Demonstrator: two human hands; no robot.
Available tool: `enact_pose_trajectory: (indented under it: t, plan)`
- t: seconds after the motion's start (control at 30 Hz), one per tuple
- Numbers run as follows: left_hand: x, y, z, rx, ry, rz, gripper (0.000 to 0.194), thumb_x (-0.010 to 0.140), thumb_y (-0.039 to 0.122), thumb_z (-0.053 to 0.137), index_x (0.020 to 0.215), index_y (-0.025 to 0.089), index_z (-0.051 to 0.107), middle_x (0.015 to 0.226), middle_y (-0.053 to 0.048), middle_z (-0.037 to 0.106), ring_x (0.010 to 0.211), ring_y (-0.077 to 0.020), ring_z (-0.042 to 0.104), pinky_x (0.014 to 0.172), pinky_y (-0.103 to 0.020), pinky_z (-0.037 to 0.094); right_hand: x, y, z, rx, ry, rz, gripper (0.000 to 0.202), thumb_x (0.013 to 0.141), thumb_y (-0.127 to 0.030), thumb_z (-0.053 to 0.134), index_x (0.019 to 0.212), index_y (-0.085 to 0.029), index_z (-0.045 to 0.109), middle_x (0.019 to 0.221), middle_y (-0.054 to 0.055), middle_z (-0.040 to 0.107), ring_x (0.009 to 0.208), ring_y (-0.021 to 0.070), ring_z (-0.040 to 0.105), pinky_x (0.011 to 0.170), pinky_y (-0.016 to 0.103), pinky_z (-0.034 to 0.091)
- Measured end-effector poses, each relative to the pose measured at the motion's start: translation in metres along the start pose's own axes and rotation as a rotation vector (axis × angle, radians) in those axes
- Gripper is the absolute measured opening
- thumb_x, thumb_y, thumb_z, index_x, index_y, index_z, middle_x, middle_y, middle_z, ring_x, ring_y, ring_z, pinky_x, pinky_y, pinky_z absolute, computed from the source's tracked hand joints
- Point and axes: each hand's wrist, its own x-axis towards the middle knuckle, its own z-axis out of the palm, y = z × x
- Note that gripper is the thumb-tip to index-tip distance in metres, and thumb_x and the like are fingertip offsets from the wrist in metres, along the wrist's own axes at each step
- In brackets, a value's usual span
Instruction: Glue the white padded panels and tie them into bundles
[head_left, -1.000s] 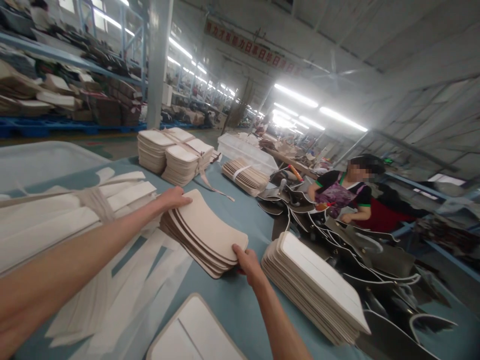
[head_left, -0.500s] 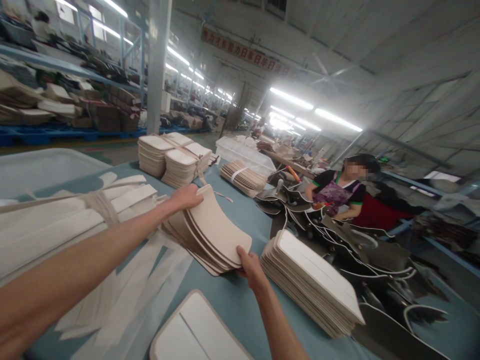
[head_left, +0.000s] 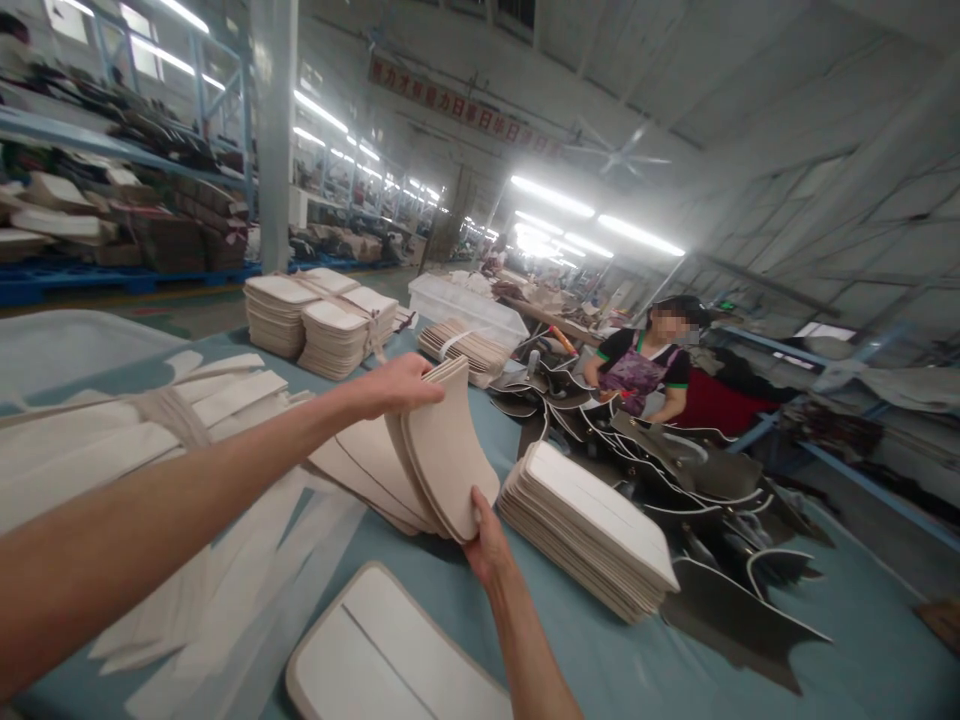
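Observation:
Between my hands several beige panels [head_left: 448, 450] with rounded corners stand bent and tilted up off the table. My left hand [head_left: 405, 385] is closed on their upper edge, and my right hand [head_left: 487, 537] pinches the lower right corner. More beige panels [head_left: 367, 465] lie fanned out on the table just left of the held ones. To the right of my right hand sits a neat stack of panels [head_left: 592, 525] with a white top sheet. Nearest me lies a white panel [head_left: 390, 650] with a beige rim and a dark line across it.
Tied panel bundles [head_left: 322, 315] and a clear plastic bin [head_left: 469, 310] stand at the back. White strips [head_left: 225, 560] cover the left. Dark pieces with white edging [head_left: 660, 470] spread over the right, where a co-worker [head_left: 641, 365] sits across the blue-green table [head_left: 600, 680].
My hands have lifted the held panels more upright and bent them more, parting them from those lying on the left. The whole view has shifted slightly.

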Motion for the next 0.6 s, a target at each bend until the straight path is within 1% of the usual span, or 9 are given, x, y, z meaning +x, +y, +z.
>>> enact_pose_trajectory:
  t: [0.1,0.17,0.27,0.37,0.43,0.5,0.57,0.6]
  plan:
    - [-0.013,0.036,0.002,0.073,0.032,0.095,0.023,0.067,0.032,0.060,0.081,0.019,0.072,0.076,-0.005,0.074,0.081,-0.0263,0.071,0.058,-0.029,0.047,-0.010,-0.004,-0.002,0.080,-0.009,-0.027,0.066,0.082,-0.055,0.073,0.136,-0.021,0.060,0.130,0.007,0.073,0.116,0.0262,0.070,0.084,0.038,0.064]
    - [-0.021,0.056,0.007,0.110,0.038,0.152,0.016,0.069,0.029,0.060,0.077,0.020,0.070,0.077,-0.005,0.073,0.084,-0.0262,0.070,0.061,-0.030,0.046,-0.021,-0.007,-0.008,0.120,0.004,-0.046,0.068,0.083,-0.059,0.071,0.138,-0.022,0.058,0.131,0.007,0.072,0.119,0.0265,0.069,0.086,0.040,0.064]
    - [-0.035,0.081,0.017,0.133,0.022,0.210,0.009,0.073,0.026,0.060,0.073,0.021,0.068,0.079,-0.005,0.072,0.084,-0.0262,0.068,0.065,-0.033,0.047,-0.042,-0.010,-0.023,0.235,0.012,-0.063,0.067,0.083,-0.058,0.073,0.138,-0.023,0.058,0.129,0.007,0.073,0.119,0.0258,0.069,0.094,0.042,0.062]
    - [-0.051,0.105,0.030,0.114,-0.045,0.289,0.008,0.075,0.023,0.060,0.075,0.022,0.068,0.080,-0.004,0.072,0.081,-0.0242,0.068,0.067,-0.034,0.048,-0.064,-0.012,-0.044,0.377,0.025,-0.064,0.066,0.079,-0.056,0.077,0.134,-0.023,0.060,0.124,0.007,0.075,0.116,0.0277,0.070,0.097,0.047,0.060]
    - [-0.062,0.122,0.039,0.103,-0.092,0.369,0.009,0.077,0.022,0.060,0.078,0.022,0.069,0.082,-0.003,0.072,0.078,-0.0226,0.067,0.066,-0.033,0.047,-0.080,-0.014,-0.059,0.408,0.080,-0.085,0.067,0.078,-0.060,0.076,0.132,-0.024,0.062,0.122,0.008,0.076,0.115,0.0296,0.070,0.096,0.050,0.060]
    - [-0.071,0.135,0.045,0.103,-0.112,0.465,0.011,0.077,0.022,0.059,0.081,0.022,0.069,0.085,-0.003,0.072,0.080,-0.0221,0.066,0.067,-0.033,0.048,-0.097,-0.018,-0.076,0.393,0.174,-0.144,0.071,0.076,-0.064,0.075,0.133,-0.024,0.061,0.120,0.008,0.076,0.116,0.0304,0.070,0.095,0.051,0.060]
    - [-0.075,0.141,0.050,0.091,-0.132,0.548,0.015,0.077,0.024,0.058,0.087,0.023,0.070,0.090,-0.002,0.071,0.086,-0.0227,0.066,0.072,-0.033,0.049,-0.119,-0.025,-0.097,0.328,0.274,-0.247,0.078,0.075,-0.067,0.074,0.139,-0.026,0.057,0.123,0.007,0.075,0.120,0.0301,0.068,0.097,0.050,0.059]
    - [-0.074,0.140,0.052,0.072,-0.156,0.570,0.018,0.077,0.026,0.058,0.090,0.023,0.070,0.091,-0.001,0.070,0.090,-0.0232,0.066,0.075,-0.033,0.050,-0.132,-0.029,-0.109,0.270,0.333,-0.317,0.083,0.075,-0.068,0.073,0.143,-0.026,0.053,0.125,0.007,0.074,0.123,0.0299,0.066,0.098,0.049,0.059]
